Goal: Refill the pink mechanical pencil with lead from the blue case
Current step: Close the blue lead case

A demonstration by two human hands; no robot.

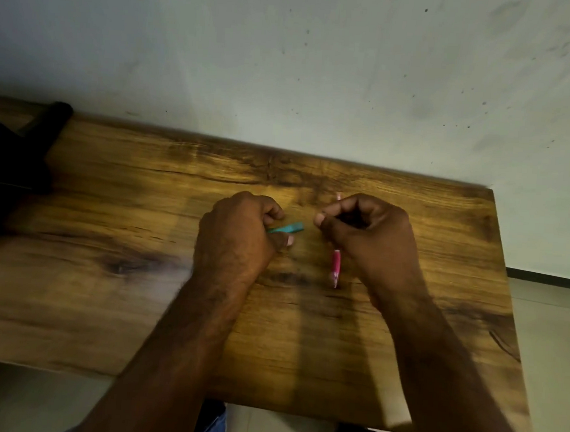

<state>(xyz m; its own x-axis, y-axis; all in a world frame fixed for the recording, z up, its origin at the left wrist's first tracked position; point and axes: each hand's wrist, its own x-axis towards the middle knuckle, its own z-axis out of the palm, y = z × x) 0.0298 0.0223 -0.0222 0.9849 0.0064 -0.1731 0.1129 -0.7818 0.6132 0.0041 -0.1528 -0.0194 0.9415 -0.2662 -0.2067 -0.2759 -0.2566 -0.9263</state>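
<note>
My left hand (242, 233) is closed around the blue lead case (287, 229), a flat teal strip whose right end sticks out between thumb and fingers. My right hand (366, 235) grips the pink mechanical pencil (335, 266) upright, tip down toward the wooden table (104, 270); its pale top end pokes out above the fingers. The pencil's middle is hidden in my fist. The two hands are a short gap apart over the table's middle, and the case's free end points toward the right thumb. No lead is visible.
A dark object with a black bar (21, 163) lies at the table's far left. A pale wall (287, 64) rises right behind the table. The table's right edge drops to a tiled floor (552, 335). My knees show below the front edge.
</note>
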